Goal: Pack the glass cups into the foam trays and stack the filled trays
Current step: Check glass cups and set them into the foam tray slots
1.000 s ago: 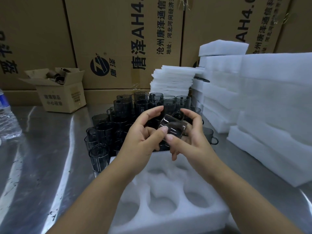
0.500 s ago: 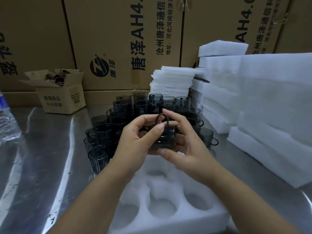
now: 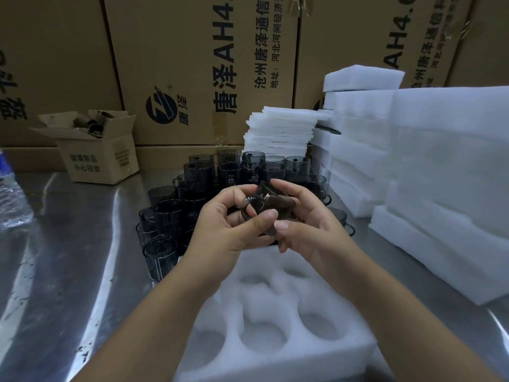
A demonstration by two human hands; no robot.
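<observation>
Gripping a tilted glass cup (image 3: 264, 209) with left hand (image 3: 223, 232) and right hand (image 3: 311, 224) above the foam tray (image 3: 289, 359) at six o'clock, probably checking it before seating.

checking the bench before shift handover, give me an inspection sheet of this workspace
surface: shiny steel table, streaked with reflections
job's things: glass cup held tilted above the foam tray; tray pockets in view hold no cup; loose cups clustered behind the hands; thick foam stacks at right; thin foam sheets piled behind the cups
clutter: small open box and plastic bottle at left
grippers: left hand and right hand both grip the glass cup
cables: nothing seen
surroundings: large printed cartons along the back
</observation>
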